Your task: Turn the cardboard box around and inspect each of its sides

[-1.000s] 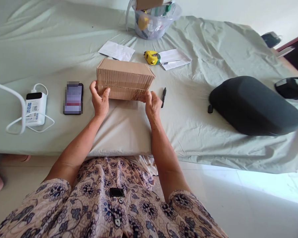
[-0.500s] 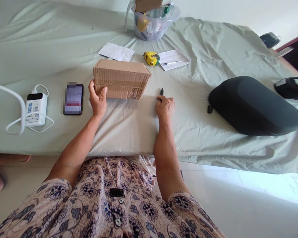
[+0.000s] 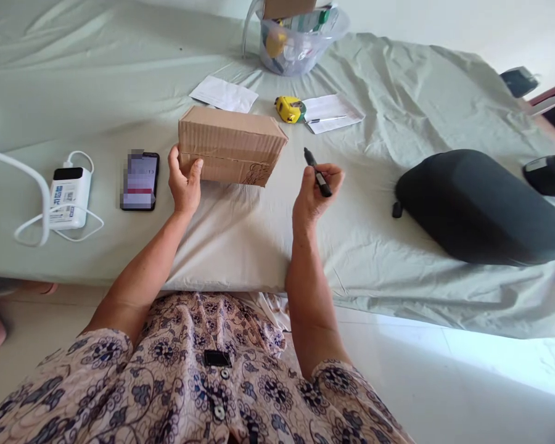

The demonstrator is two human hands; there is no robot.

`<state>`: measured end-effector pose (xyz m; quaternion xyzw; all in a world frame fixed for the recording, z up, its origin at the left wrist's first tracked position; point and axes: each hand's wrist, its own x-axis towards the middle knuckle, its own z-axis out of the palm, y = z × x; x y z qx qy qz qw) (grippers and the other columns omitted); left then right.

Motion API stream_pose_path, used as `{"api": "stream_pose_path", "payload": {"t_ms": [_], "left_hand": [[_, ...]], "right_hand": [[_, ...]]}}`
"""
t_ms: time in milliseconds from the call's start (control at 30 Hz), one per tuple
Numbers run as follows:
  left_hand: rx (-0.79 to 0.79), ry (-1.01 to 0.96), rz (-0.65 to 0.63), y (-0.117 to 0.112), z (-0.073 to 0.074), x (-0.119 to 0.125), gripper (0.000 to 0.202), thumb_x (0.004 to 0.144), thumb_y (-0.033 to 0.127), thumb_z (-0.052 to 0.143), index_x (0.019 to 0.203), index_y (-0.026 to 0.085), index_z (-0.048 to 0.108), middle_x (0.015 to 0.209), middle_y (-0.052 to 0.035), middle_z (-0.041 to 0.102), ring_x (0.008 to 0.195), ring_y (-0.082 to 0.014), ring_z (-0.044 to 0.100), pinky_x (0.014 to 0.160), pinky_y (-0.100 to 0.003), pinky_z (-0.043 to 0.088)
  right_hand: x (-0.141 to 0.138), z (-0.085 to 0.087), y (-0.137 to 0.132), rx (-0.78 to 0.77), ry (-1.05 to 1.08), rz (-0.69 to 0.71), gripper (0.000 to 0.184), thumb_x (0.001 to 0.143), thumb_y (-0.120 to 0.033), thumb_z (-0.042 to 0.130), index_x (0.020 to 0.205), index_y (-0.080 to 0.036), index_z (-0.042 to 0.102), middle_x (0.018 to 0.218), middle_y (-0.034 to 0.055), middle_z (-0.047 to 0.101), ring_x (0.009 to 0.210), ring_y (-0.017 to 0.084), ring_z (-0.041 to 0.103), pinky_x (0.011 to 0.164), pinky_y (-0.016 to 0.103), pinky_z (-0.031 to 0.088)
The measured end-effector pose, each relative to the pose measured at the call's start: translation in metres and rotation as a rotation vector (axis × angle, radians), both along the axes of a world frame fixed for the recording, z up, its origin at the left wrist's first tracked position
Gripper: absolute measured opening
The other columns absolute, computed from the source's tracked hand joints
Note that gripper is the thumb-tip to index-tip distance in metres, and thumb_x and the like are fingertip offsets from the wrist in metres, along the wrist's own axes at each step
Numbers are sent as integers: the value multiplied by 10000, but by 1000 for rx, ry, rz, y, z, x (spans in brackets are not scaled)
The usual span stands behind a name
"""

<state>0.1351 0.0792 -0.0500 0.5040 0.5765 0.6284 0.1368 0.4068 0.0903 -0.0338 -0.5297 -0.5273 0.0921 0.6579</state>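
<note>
While left hand holds cardboard box by left end, right hand grips black marker toward near edge of table.

The box hides some of the left hand's fingers, and its own far side and underside are out of sight. Coarse blocks blur part of the phone, and the small print on the power bank is unreadable. The top edge cuts off the cardboard in the basket, the left edge the thick white cord.
</note>
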Motion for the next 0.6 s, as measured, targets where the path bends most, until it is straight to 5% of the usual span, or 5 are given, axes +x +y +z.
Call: {"api": "stream_pose_path", "payload": {"t_ms": [100,267,600], "left_hand": [[1,10,11,0,0,-1,746,866,728,580,1410,238,437,1473,-133,554,1411,-245,530,1233,-401,399],[8,32,54,0,0,-1,734,870,708,592,1404,224,452,1465,-141,569,1398,-241,550,1224,-401,418],[1,20,50,2,-1,-1,716,876,671,614,1413,230,445,1498,-137,541,1438,-248,517,1251,-413,391]], "right_hand": [[-10,12,-11,112,75,-40,369,986,-619,420,961,-267,531,752,-27,396,573,142,500,628,367,510],[-21,18,-30,83,-39,60,463,1009,-617,296,985,-246,571,694,-18,448,581,149,562,637,358,502],[-34,21,-38,58,-188,300,449,942,-648,465,851,-241,630,776,31,644,747,181,647,748,392,541]]}}
